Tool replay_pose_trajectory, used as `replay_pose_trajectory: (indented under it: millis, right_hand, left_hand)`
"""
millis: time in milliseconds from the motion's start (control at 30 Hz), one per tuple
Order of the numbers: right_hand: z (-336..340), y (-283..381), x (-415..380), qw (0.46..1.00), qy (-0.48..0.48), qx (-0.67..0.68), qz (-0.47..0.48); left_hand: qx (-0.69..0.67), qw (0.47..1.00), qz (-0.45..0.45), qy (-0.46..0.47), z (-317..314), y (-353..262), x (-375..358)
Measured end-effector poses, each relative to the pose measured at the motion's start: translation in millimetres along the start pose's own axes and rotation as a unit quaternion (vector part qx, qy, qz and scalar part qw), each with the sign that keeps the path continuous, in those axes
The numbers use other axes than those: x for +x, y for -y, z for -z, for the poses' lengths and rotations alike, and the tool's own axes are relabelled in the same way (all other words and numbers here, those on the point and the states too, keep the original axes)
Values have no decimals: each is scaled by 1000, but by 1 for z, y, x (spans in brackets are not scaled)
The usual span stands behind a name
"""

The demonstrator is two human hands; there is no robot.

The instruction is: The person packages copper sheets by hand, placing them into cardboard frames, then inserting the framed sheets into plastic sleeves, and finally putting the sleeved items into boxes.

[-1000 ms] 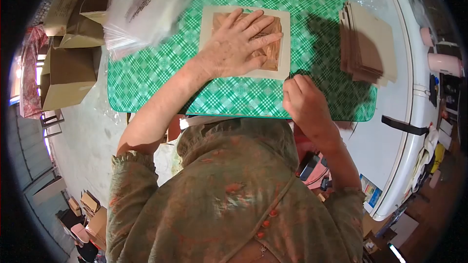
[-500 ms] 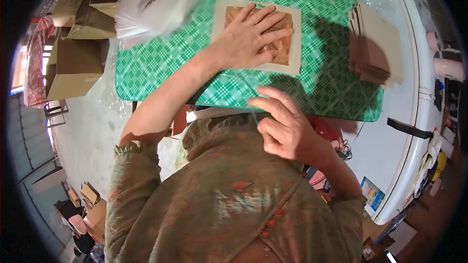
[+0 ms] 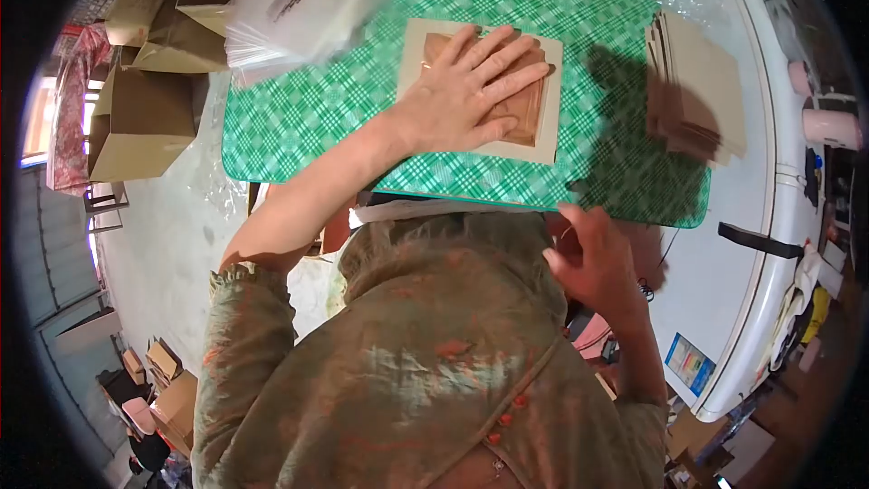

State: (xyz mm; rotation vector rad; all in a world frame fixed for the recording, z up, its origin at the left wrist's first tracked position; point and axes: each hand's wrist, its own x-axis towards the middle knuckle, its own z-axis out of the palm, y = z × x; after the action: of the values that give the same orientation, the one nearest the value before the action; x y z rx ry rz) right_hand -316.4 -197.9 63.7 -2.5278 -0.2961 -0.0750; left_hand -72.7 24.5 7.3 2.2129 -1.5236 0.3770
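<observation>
My left hand [image 3: 471,95] lies flat with fingers spread on a brown wooden-looking panel [image 3: 522,129]. That panel sits on a larger cream square board [image 3: 546,147] near the front of the table, and my palm hides much of both. Low at the table's front edge is my right hand [image 3: 596,258]. Its thumb and index finger are apart, the other fingers are curled, and I see nothing held in it.
A green checked cloth covers the table [image 3: 308,131]. Clear plastic bags [image 3: 299,14] are piled at the back left, beside open cardboard boxes [image 3: 145,118]. A stack of cream boards [image 3: 697,86] stands at the right. A white appliance [image 3: 756,244] borders the right side.
My right hand has moved right and down, away from the board toward the table edge. A thin strip-like shape near its fingers no longer shows. My left hand stays flat on the panel.
</observation>
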Motion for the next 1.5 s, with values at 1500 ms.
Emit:
replay_pose_trajectory:
  millis: [1500]
  right_hand:
    - [-23,-29,47,999,-28,16,26]
  left_hand:
    - [-132,959,231,-99,65,-64,-125]
